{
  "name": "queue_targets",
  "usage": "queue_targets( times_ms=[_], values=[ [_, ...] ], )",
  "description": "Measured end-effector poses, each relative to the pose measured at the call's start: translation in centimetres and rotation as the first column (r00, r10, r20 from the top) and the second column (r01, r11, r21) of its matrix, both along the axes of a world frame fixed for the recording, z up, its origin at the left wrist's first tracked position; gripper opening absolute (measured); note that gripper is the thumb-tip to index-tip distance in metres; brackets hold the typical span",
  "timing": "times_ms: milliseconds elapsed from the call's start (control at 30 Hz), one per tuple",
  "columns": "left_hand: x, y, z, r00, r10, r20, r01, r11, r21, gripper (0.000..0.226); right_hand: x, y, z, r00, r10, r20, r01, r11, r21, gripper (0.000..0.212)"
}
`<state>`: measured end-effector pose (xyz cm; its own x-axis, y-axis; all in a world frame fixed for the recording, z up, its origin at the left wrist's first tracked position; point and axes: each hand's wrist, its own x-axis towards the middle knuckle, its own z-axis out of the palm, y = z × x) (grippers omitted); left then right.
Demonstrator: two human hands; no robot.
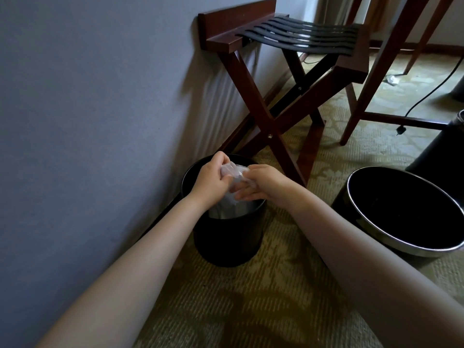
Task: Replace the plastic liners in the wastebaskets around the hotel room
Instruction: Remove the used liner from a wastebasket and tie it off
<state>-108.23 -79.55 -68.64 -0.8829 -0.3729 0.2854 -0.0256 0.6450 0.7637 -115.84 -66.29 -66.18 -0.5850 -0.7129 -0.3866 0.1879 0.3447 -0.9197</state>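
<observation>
Patterned carpet (pixel 251 297) meets a grey wall (pixel 88 96), with a wooden luggage rack (pixel 263 116) behind. A wide wastebasket (pixel 406 207) is cut off at the right edge. The smaller wastebasket (pixel 226 242) stands beside the wall, its mouth half hidden by the left hand (pixel 209 180) and right hand (pixel 263 183), both grasping a crumpled clear liner (pixel 232 172) over it.

The liner (pixel 232 175) I hold is clear, milky white where it bunches. The bin (pixel 226 242) under it is black, grey and shiny inside. A second bin (pixel 414 212) is black with a silver rim. The wall (pixel 88 96) is plain blue-grey. The carpet (pixel 276 285) is olive-beige, finely ribbed, with a darker leafy pattern. The rack (pixel 266 124) is red-brown wood with black straps (pixel 301 36). The cord (pixel 426 94) is black.
</observation>
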Motion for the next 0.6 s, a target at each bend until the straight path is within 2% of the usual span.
queue_targets(
  times_ms=[67,233,333,433,467,500,567,600],
  values=[
    [-0.1,0.0,0.0,1.0,0.009,0.026,-0.011,0.999,0.043,0.011,0.0,-0.5,-0.6,0.996,-0.074,-0.039,0.074,0.997,-0.018,0.027],
    [-0.5,-0.2,-0.2,0.989,0.031,0.143,-0.059,0.979,0.197,0.017,0.1,-1.1,-1.1,0.987,-0.133,-0.09,0.127,0.99,-0.065,0.016],
    [-0.7,-0.4,-0.5,0.986,0.048,0.158,-0.091,0.955,0.282,0.019,-0.1,-1.1,-2.0,0.946,-0.154,-0.284,0.14,0.988,-0.068,0.011],
    [-0.9,-0.4,-0.5,0.988,0.06,0.144,-0.114,0.908,0.404,0.02,-0.2,-1.0,-2.6,0.876,-0.16,-0.456,0.136,0.987,-0.085,0.016],
    [-0.9,-0.4,-0.4,0.989,0.065,0.131,-0.117,0.887,0.447,0.02,-0.1,-0.8,-2.7,0.838,-0.142,-0.526,0.115,0.99,-0.083,0.018],
    [-0.9,-0.3,-0.3,0.991,0.076,0.114,-0.122,0.87,0.478,0.02,0.0,-0.6,-2.9,0.761,-0.113,-0.639,0.093,0.994,-0.065,0.02],
    [-0.8,-0.2,0.1,0.992,0.097,0.086,-0.127,0.861,0.493,0.02,0.0,-0.3,-3.7,0.49,-0.032,-0.871,0.09,0.996,0.015,0.02],
    [-0.8,-0.1,0.2,0.992,0.1,0.074,-0.124,0.864,0.487,0.02,0.0,-0.2,-4.2,0.355,0.006,-0.935,0.11,0.993,0.049,0.02]
  ],
)
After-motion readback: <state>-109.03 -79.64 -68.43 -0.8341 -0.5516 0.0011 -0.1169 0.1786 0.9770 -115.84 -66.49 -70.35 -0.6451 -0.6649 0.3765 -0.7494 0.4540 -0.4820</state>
